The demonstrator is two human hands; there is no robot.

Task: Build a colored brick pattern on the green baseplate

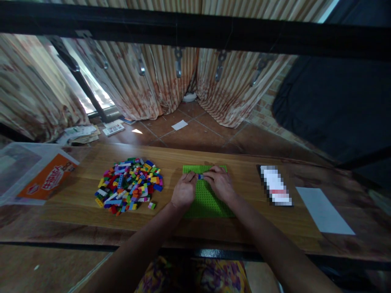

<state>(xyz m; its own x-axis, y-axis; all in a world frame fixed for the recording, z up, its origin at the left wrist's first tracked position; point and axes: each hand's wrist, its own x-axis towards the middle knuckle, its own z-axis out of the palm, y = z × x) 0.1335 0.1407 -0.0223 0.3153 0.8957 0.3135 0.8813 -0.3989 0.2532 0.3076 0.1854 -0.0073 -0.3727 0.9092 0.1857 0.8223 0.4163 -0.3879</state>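
A green studded baseplate [208, 205] lies on the wooden board in front of me. Over its far half, small blue and whitish toy bricks [200, 176] show between my fingertips. My left hand [185, 190] is closed, pinching them from the left side. From the right, my right hand [220, 183] is closed on them too, thumb and fingers together. Whether the bricks touch the plate's studs I cannot tell, as my fingers cover most of them. To the left is a loose heap of multicoloured toy bricks [128, 185], with one small pink-and-green piece [152, 206] at its near edge.
The wooden board [171, 158] carries everything. A clear plastic box [12, 162] with an orange label stands at far left. On the right lie a phone with a blurred screen [276, 185] and a white paper sheet [325, 210]. A dark metal bar [195, 30] crosses above.
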